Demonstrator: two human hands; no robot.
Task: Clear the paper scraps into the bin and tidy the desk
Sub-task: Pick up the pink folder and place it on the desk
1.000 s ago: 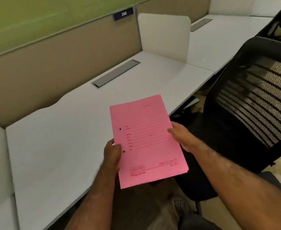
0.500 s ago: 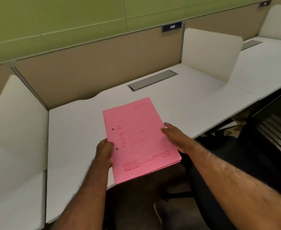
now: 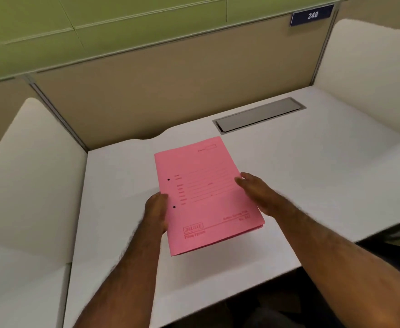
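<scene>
A pink paper file folder (image 3: 206, 192) with red printed lines and two punched holes is held just over the middle of the white desk (image 3: 300, 185). My left hand (image 3: 157, 211) grips its left edge, fingers underneath. My right hand (image 3: 255, 190) holds its right edge, thumb on top. A shadow lies on the desk below the folder's near edge, so that end sits slightly raised. No paper scraps and no bin are in view.
White side dividers stand at the left (image 3: 28, 174) and right (image 3: 371, 72) of the desk. A grey cable flap (image 3: 259, 114) is set into the desk near the tan back partition (image 3: 170, 95). A blue sign reading 248 (image 3: 312, 15) hangs above it.
The view has swung left from the black mesh chair to face the desk squarely. Both hands have carried the pink folder from off the desk's front edge to over its middle and lower.
</scene>
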